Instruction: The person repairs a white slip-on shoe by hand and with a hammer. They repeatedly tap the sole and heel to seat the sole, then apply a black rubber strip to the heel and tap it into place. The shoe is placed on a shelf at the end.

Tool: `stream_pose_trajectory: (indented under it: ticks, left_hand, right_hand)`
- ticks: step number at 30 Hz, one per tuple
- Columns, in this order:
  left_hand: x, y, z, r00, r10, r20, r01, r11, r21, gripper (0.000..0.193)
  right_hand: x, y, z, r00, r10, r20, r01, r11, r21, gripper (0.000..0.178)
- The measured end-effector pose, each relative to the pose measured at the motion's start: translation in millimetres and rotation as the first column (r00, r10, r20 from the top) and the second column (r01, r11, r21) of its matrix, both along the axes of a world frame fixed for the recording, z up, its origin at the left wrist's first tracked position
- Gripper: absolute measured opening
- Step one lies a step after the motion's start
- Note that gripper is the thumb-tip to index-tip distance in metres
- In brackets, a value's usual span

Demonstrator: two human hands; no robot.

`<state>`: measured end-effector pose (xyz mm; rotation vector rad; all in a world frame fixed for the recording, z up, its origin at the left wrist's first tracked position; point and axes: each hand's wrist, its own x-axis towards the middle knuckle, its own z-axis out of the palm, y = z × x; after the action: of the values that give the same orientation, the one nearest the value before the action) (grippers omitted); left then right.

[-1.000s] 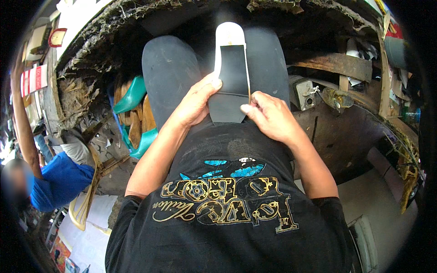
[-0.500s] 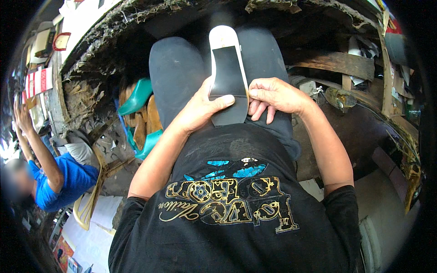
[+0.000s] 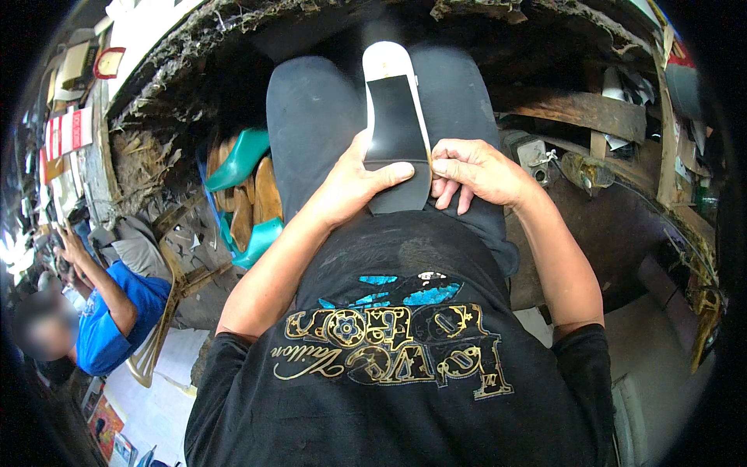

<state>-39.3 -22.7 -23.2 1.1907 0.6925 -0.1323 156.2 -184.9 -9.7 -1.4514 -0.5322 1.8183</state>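
Note:
A shoe sole (image 3: pixel 387 58) lies lengthwise over my lap, its white rounded end pointing away from me. Black sheet material (image 3: pixel 394 117) covers most of its upper face, with a narrow white border showing along the sides. My left hand (image 3: pixel 362 175) grips the near part from the left, thumb pressed flat on the black surface and fingers hidden underneath. At the right edge, my right hand (image 3: pixel 471 175) pinches the rim between thumb and forefinger, its other fingers curled below.
Green and brown shoe lasts (image 3: pixel 249 194) are heaped left of my knees. Beyond my knees runs a ragged-edged workbench (image 3: pixel 311 19). A person in a blue shirt (image 3: pixel 120 319) sits at the left. Wooden boards (image 3: pixel 583 109) and a small motor-like device (image 3: pixel 529 152) stand at the right.
Both hands keep their hold on the sole, with only a slight shift in view. The person at the left has lowered their raised hands and leaned inward.

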Motion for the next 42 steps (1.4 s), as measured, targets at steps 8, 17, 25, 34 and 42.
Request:
stream_pose_trajectory:
  ticks: [8,17,25,34,42]
  left_hand:
    - [2.3,0.0,-2.9,0.998,-0.049,-0.025,0.051,0.996,0.077,0.07]
    - [-5.5,2.7,-6.2,0.996,-0.058,0.061,0.055,0.997,0.048,0.078]
    - [-9.3,1.1,-5.7,0.994,-0.057,0.098,0.05,0.996,0.07,0.092]
    - [-8.3,7.0,-9.5,0.964,0.228,0.138,-0.144,0.881,-0.451,0.068]
    - [-3.3,8.0,-21.5,0.937,0.347,0.038,-0.286,0.825,-0.488,0.065]
  right_hand:
    - [-3.3,1.8,-2.3,0.998,-0.001,0.056,0.002,1.0,-0.019,0.028]
    - [-23.8,3.6,6.5,0.958,-0.015,0.285,0.024,0.999,-0.028,0.032]
    - [-25.2,4.5,8.1,0.961,-0.088,0.261,0.11,0.991,-0.071,0.041]
    - [-7.3,19.0,9.5,0.956,-0.021,0.291,0.047,0.995,-0.084,0.044]
    - [-9.3,20.7,8.8,0.965,-0.02,0.262,0.062,0.986,-0.155,0.044]
